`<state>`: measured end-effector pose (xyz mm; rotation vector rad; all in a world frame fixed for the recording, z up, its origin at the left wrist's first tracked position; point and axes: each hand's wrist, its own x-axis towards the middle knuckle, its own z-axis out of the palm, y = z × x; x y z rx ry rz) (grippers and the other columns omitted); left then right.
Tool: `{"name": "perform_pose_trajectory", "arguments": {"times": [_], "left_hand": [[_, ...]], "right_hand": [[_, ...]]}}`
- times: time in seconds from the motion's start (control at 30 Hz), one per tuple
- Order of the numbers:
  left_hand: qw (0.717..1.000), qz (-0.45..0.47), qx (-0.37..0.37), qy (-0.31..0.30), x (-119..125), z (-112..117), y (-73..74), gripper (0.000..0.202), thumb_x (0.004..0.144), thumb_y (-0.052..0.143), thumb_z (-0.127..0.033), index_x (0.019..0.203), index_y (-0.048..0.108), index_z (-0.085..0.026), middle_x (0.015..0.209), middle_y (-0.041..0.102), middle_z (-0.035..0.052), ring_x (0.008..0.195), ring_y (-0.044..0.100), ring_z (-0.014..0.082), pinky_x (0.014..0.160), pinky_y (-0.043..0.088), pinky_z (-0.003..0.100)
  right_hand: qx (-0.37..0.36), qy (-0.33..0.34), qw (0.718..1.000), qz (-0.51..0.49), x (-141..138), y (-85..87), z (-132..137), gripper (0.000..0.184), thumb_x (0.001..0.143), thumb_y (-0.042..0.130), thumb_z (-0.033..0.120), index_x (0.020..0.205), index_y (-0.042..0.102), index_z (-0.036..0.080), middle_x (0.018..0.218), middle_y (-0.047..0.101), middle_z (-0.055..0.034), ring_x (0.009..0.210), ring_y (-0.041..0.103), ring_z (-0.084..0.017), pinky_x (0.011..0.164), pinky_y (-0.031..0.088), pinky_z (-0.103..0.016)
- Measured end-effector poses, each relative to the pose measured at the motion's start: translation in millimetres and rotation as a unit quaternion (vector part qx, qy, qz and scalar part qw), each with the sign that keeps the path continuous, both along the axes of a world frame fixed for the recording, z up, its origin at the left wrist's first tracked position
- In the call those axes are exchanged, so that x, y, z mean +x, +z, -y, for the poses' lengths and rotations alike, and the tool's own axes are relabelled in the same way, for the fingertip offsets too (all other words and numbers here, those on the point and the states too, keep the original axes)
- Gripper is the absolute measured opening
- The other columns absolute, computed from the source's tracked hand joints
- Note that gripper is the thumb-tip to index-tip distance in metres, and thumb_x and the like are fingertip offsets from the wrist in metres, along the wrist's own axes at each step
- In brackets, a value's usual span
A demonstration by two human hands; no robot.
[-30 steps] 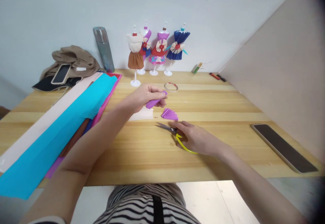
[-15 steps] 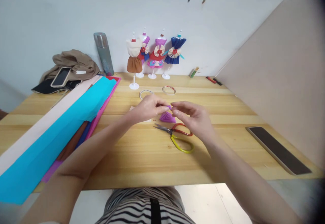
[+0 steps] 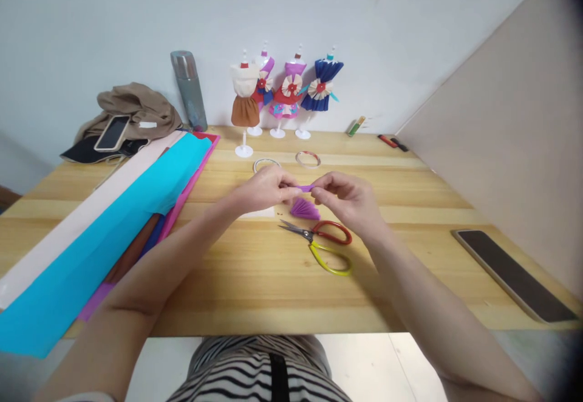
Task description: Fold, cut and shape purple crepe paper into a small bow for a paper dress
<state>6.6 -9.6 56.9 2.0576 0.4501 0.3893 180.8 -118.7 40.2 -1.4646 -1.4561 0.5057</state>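
Both hands, left (image 3: 262,188) and right (image 3: 350,198), meet fingertip to fingertip, pinching, forearms outstretched.

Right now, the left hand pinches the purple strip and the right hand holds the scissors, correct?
Not quite. The head view shows the right hand pinching the purple strip too, opposite the left hand; the scissors lie free on the table.

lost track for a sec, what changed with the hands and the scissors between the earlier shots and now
The right hand let go of the scissors, which lie on the table, and rose to meet the left hand; both now pinch the folded purple strip between them. The purple fan, coloured sheets and mini dress forms stayed put.
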Motion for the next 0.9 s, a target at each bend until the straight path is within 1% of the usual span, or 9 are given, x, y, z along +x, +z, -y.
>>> {"name": "perform_pose_trajectory", "arguments": {"times": [0.07, 0.1, 0.2, 0.3, 0.37, 0.47, 0.63, 0.8, 0.9], "left_hand": [[1.000, -0.011, 0.018, 0.008, -2, -3, 3.0, 0.026, 0.081, 0.056, -0.032, 0.067, 0.068, -0.013, 0.055, 0.053, -0.0021, 0.054, 0.044, 0.0087, 0.051, 0.032, 0.023], [0.999, -0.017, 0.024, 0.022, -3, -4, 4.9, 0.026, 0.080, 0.056, -0.031, 0.065, 0.067, -0.013, 0.055, 0.053, -0.0019, 0.053, 0.043, 0.0085, 0.051, 0.031, 0.023], [0.998, -0.040, 0.022, 0.053, -4, -5, 10.2, 0.027, 0.080, 0.056, -0.029, 0.058, 0.062, -0.013, 0.053, 0.050, -0.0020, 0.051, 0.040, 0.0077, 0.050, 0.030, 0.023], [0.996, -0.052, 0.023, 0.062, -4, -6, 11.7, 0.032, 0.080, 0.058, -0.032, 0.055, 0.059, -0.014, 0.050, 0.043, -0.0031, 0.049, 0.034, 0.0072, 0.048, 0.026, 0.025], [0.996, -0.049, 0.029, 0.061, -4, -6, 10.6, 0.033, 0.080, 0.058, -0.033, 0.053, 0.058, -0.014, 0.050, 0.042, -0.0034, 0.048, 0.033, 0.0071, 0.048, 0.025, 0.025], [0.997, -0.041, 0.035, 0.054, -3, -8, 7.3, 0.031, 0.080, 0.057, -0.030, 0.053, 0.059, -0.014, 0.052, 0.046, -0.0025, 0.050, 0.036, 0.0074, 0.049, 0.027, 0.025], [0.996, -0.053, 0.044, 0.055, -3, -10, 0.7, 0.026, 0.080, 0.056, -0.025, 0.059, 0.065, -0.013, 0.055, 0.054, -0.0012, 0.052, 0.042, 0.0081, 0.052, 0.031, 0.023], [0.996, -0.059, 0.043, 0.057, 0, -12, -5.8, 0.025, 0.080, 0.057, -0.028, 0.065, 0.070, -0.012, 0.057, 0.057, -0.0006, 0.054, 0.044, 0.0084, 0.053, 0.033, 0.023], [0.995, -0.061, 0.042, 0.060, 1, -13, -8.4, 0.027, 0.080, 0.058, -0.029, 0.065, 0.070, -0.011, 0.057, 0.058, -0.0003, 0.054, 0.044, 0.0087, 0.053, 0.033, 0.023]], "right_hand": [[-0.012, 0.055, 0.998, 0.038, 11, -2.1, -2, 0.023, 0.080, 0.066, 0.037, 0.096, 0.070, 0.021, 0.092, 0.072, -0.0072, 0.084, 0.067, -0.023, 0.081, 0.053, -0.041], [-0.024, 0.086, 0.993, 0.071, 16, -4.0, -3, 0.032, 0.078, 0.068, 0.034, 0.108, 0.069, 0.023, 0.106, 0.072, -0.0087, 0.097, 0.067, -0.025, 0.091, 0.051, -0.043], [-0.091, 0.175, 0.963, 0.185, 29, -15.0, -9, 0.061, 0.071, 0.073, 0.021, 0.130, 0.062, 0.028, 0.141, 0.056, -0.0080, 0.131, 0.051, -0.031, 0.109, 0.040, -0.046], [-0.132, 0.224, 0.930, 0.258, 34, -29.1, -18, 0.075, 0.071, 0.072, 0.014, 0.141, 0.053, 0.030, 0.155, 0.040, -0.0076, 0.143, 0.035, -0.032, 0.114, 0.034, -0.049], [-0.141, 0.232, 0.918, 0.289, 35, -35.9, -23, 0.074, 0.071, 0.072, 0.012, 0.141, 0.053, 0.026, 0.153, 0.042, -0.0114, 0.143, 0.035, -0.032, 0.115, 0.032, -0.051], [-0.145, 0.230, 0.909, 0.317, 36, -39.5, -29, 0.069, 0.067, 0.073, 0.010, 0.134, 0.060, 0.018, 0.139, 0.055, -0.0159, 0.135, 0.045, -0.033, 0.112, 0.036, -0.051], [-0.133, 0.226, 0.906, 0.333, 39, -40.0, -33, 0.054, 0.069, 0.068, 0.008, 0.122, 0.067, 0.016, 0.118, 0.065, -0.0135, 0.118, 0.055, -0.031, 0.103, 0.043, -0.047], [-0.094, 0.238, 0.910, 0.326, 40, -42.7, -33, 0.020, 0.071, 0.063, 0.006, 0.087, 0.070, 0.016, 0.092, 0.066, -0.0090, 0.091, 0.059, -0.024, 0.084, 0.050, -0.037], [-0.082, 0.240, 0.913, 0.319, 39, -43.5, -32, 0.012, 0.074, 0.061, 0.007, 0.076, 0.066, 0.018, 0.088, 0.064, -0.0078, 0.087, 0.058, -0.022, 0.082, 0.049, -0.035]]}}
